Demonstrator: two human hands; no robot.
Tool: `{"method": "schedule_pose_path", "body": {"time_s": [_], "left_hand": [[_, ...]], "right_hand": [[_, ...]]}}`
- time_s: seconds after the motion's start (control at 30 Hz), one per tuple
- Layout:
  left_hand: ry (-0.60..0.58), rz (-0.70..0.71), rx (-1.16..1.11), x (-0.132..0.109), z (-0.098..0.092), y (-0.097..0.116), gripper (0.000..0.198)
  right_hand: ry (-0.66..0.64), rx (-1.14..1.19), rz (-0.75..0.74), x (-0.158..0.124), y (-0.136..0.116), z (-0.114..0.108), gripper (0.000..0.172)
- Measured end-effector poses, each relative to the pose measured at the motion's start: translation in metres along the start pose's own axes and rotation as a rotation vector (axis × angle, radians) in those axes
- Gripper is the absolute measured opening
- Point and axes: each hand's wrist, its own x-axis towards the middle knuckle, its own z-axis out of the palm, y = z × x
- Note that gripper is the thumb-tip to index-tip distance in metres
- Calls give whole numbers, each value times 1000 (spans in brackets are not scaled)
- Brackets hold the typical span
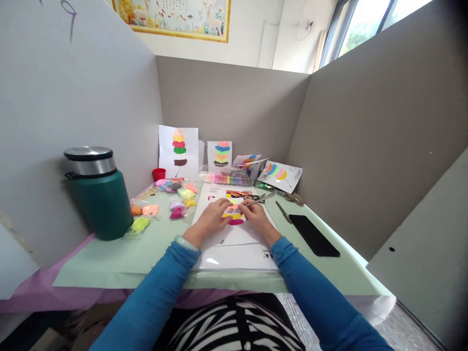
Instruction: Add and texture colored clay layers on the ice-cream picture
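"What are you holding?"

"My right fingers point(250, 208) are pinching the slim tool point(268, 195); it's slanting rightward from the picture point(233, 209) that's lying on the bench point(157, 258). My left fingers point(222, 203) are curving at the picture's left, partly spread; whether they're gripping anything, I can't tell."

"How are you expecting the tool to handle?"

"I'm judging it light, stiff, maybe slippery, so I'm favouring a pinch near its close end."

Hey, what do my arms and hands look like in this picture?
Long blue sleeves, wrinkled in places, cover both arms. The left hand is ungloved, with a pale bangle at its wrist; the right hand is ungloved too, with no bangle showing.
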Motion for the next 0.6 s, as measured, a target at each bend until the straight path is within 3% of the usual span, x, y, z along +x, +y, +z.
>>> {"method": "schedule_pose_path", "body": {"time_s": [0.07, 0.23, 0.4, 0.47, 0.53, 0.6], "left_hand": [[-26, 48, -93, 0, 0, 5, 40], [-140, -116, -139, -1, -2, 13, 41], [-83, -182, -244, 1, 0, 4, 24], [-29, -262, -266, 3, 1, 0, 19], [-9, -370, -292, 4, -1, -3, 24], [-29, -447, -316, 6, -4, -4, 29]], "right_hand": [[-50, -2, -45, -2, -6, 6, 30], [-169, -17, -98, -5, -17, 14, 25], [-139, 9, -50, -5, -14, 10, 32], [-32, -101, -12, -3, -10, 4, 31], [99, -380, 59, -1, -6, -3, 31], [149, -697, 182, 0, -2, -10, 32]]}}
